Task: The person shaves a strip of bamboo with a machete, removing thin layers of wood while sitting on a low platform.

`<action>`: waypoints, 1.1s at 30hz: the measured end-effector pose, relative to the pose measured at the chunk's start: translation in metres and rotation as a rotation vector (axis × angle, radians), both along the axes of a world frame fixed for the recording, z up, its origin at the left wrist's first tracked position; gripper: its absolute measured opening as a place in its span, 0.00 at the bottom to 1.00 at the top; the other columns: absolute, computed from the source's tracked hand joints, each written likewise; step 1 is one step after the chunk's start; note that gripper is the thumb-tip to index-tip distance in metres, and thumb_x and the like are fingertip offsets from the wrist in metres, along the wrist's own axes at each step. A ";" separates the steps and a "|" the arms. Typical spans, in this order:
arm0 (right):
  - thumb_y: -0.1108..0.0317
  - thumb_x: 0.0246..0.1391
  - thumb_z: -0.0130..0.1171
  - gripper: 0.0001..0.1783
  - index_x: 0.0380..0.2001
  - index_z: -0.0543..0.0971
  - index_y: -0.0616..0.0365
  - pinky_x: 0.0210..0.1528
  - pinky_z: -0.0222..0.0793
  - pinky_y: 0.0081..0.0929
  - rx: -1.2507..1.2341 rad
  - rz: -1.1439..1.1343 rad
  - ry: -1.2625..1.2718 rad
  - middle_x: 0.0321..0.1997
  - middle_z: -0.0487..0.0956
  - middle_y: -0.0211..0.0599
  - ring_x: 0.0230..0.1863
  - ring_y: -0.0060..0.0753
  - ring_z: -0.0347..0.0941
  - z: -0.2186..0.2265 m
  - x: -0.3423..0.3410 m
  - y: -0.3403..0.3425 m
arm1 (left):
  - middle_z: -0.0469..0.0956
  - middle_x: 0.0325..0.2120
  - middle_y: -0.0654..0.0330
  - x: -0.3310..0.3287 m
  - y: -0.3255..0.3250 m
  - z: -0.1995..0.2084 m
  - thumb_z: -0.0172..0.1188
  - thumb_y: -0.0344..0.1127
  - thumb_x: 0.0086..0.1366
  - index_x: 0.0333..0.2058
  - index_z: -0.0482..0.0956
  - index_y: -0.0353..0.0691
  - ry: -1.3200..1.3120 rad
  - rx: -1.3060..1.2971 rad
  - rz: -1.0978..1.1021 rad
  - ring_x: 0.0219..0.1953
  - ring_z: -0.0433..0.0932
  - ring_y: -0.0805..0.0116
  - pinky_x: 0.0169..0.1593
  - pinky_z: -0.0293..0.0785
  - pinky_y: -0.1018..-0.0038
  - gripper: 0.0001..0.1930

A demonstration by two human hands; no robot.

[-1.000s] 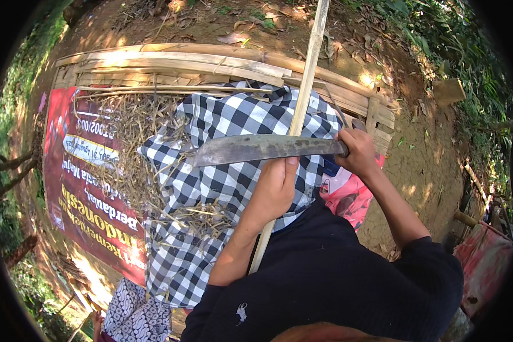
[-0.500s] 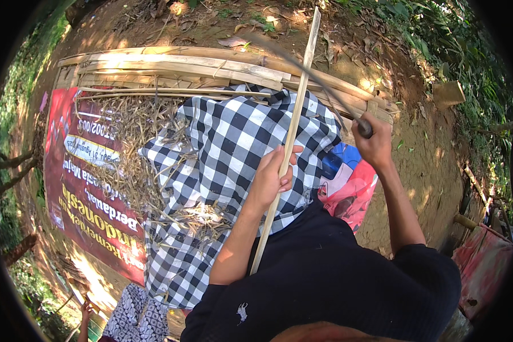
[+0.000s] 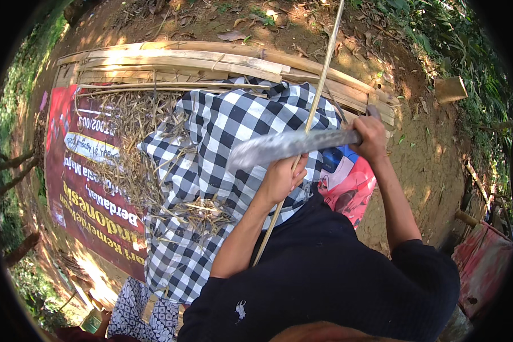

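My left hand [image 3: 286, 179] is closed around a long thin bamboo strip [image 3: 323, 71], which slants from my lap up past the far edge of the bench. My right hand [image 3: 370, 137] grips the handle of a machete [image 3: 293, 145]. Its broad grey blade lies across the strip just beyond my left hand, pointing left; whether it touches the strip I cannot tell. Beneath both hands a black-and-white checkered cloth [image 3: 225, 122] covers my legs, with dry shavings [image 3: 202, 215] scattered on it.
Split bamboo pieces [image 3: 182, 61] lie along the far edge. At left a red printed banner [image 3: 91, 199] carries a heap of shavings [image 3: 134, 137]. A cut bamboo stump [image 3: 450, 90] stands at far right. Another person's patterned clothing [image 3: 142, 313] shows at lower left.
The machete has swung from pointing up and away to lying leftward, its flat now showing. The bamboo strip has turned, showing a narrower face. My left hand has shifted slightly right and nearer.
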State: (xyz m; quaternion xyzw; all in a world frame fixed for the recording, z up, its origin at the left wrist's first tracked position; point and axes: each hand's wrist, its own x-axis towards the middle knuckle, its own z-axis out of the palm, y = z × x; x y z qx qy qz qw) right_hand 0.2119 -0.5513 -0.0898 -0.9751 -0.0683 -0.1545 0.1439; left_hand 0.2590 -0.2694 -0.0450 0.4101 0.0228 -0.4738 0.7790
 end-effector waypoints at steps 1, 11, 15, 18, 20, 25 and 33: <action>0.69 0.34 0.66 0.12 0.25 0.74 0.54 0.33 0.71 0.46 0.074 -0.171 -0.005 0.23 0.77 0.42 0.28 0.51 0.77 -0.010 0.000 -0.018 | 0.58 0.15 0.69 0.006 -0.006 0.002 0.35 0.47 0.78 0.37 0.68 0.40 -0.006 0.019 -0.017 0.09 0.53 0.82 0.12 0.51 0.83 0.19; 0.67 0.50 0.59 0.12 0.21 0.73 0.66 0.22 0.59 0.36 0.567 -0.908 0.014 0.14 0.68 0.46 0.16 0.34 0.62 -0.007 -0.030 -0.042 | 0.68 0.20 0.66 0.012 -0.049 -0.021 0.46 0.47 0.77 0.39 0.65 0.41 -0.093 0.256 -0.191 0.14 0.66 0.80 0.17 0.64 0.83 0.14; 0.70 0.50 0.63 0.10 0.22 0.74 0.63 0.23 0.60 0.34 0.604 -0.706 0.138 0.15 0.69 0.43 0.16 0.36 0.64 -0.021 -0.045 -0.005 | 0.72 0.24 0.63 0.024 -0.061 -0.027 0.49 0.45 0.76 0.44 0.63 0.39 -0.171 0.308 -0.202 0.17 0.74 0.77 0.20 0.72 0.80 0.15; 0.69 0.46 0.66 0.10 0.23 0.74 0.59 0.24 0.63 0.40 0.512 -0.489 0.136 0.17 0.72 0.44 0.20 0.47 0.69 -0.024 -0.053 0.001 | 0.75 0.30 0.57 0.033 -0.063 -0.026 0.47 0.41 0.77 0.46 0.62 0.36 -0.197 0.295 -0.222 0.19 0.78 0.71 0.20 0.77 0.76 0.13; 0.68 0.38 0.69 0.14 0.24 0.72 0.56 0.27 0.66 0.44 0.386 -0.374 0.152 0.21 0.74 0.42 0.25 0.49 0.74 -0.026 -0.060 0.001 | 0.74 0.31 0.56 0.038 -0.063 -0.022 0.45 0.40 0.78 0.46 0.62 0.35 -0.166 0.318 -0.255 0.18 0.77 0.72 0.19 0.74 0.77 0.12; 0.69 0.32 0.69 0.16 0.25 0.72 0.54 0.31 0.68 0.43 0.228 -0.289 0.205 0.25 0.77 0.40 0.30 0.46 0.77 -0.028 -0.065 -0.014 | 0.71 0.29 0.58 0.028 -0.063 -0.014 0.43 0.37 0.78 0.45 0.64 0.36 -0.132 0.273 -0.246 0.15 0.72 0.74 0.16 0.69 0.79 0.10; 0.66 0.52 0.57 0.11 0.25 0.75 0.64 0.24 0.62 0.42 0.339 -1.122 0.105 0.17 0.73 0.45 0.18 0.44 0.70 -0.047 -0.053 -0.124 | 0.73 0.27 0.59 0.001 -0.055 -0.016 0.44 0.41 0.78 0.49 0.61 0.37 -0.150 0.408 -0.293 0.14 0.72 0.75 0.16 0.70 0.78 0.13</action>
